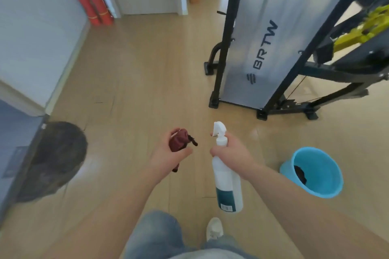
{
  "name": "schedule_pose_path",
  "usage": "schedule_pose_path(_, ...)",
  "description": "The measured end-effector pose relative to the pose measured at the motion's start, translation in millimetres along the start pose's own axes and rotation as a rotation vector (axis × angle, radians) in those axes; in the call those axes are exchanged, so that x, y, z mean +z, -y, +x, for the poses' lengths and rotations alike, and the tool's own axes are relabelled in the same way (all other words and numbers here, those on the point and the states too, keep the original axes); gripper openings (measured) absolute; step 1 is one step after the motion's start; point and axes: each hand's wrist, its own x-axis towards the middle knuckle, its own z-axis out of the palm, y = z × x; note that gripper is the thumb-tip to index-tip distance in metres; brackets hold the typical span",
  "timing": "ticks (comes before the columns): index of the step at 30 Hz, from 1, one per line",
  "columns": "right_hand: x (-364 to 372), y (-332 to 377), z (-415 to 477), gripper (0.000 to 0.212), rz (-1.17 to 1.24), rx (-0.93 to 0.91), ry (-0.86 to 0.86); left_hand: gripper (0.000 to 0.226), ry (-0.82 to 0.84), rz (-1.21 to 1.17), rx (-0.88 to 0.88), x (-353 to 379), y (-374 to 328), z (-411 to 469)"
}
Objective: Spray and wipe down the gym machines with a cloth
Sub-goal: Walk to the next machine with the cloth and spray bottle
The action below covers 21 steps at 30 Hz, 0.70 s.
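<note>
My left hand point(168, 156) grips a bunched dark red cloth point(179, 140), with an end hanging below the palm. My right hand point(233, 153) is curled round the neck of a white spray bottle point(227, 181) with a teal label; its white nozzle points left, toward the cloth. The gym machine point(259, 48) stands ahead to the right, a black frame with a grey panel marked BRTW and yellow parts on its far side. Both hands are well short of it.
A blue bucket point(328, 187) with something dark inside sits on the wooden floor at my right. Two red fire extinguishers point(94, 5) lean at the far wall. A blurred dark shape point(56, 160) lies at left. My shoe point(214, 228) shows below.
</note>
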Motion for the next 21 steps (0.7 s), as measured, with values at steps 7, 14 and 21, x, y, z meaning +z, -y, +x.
schedule_pose_path(7,25.8,106.8,148.0,0.039,-0.175,-0.037,0.131,0.051,-0.192,0.281,0.035,-81.5,-14.0,131.8)
schedule_pose_path(14,71.1,242.3,300.1,0.046,-0.191,-0.043,0.119,0.041,-0.181,0.342,0.07,-197.2,-64.9,301.7)
schedule_pose_path(21,70.0,369.6,430.6,0.041,-0.131,-0.093,0.016,0.039,-0.165,0.424,0.144,-298.5,-144.5,467.8)
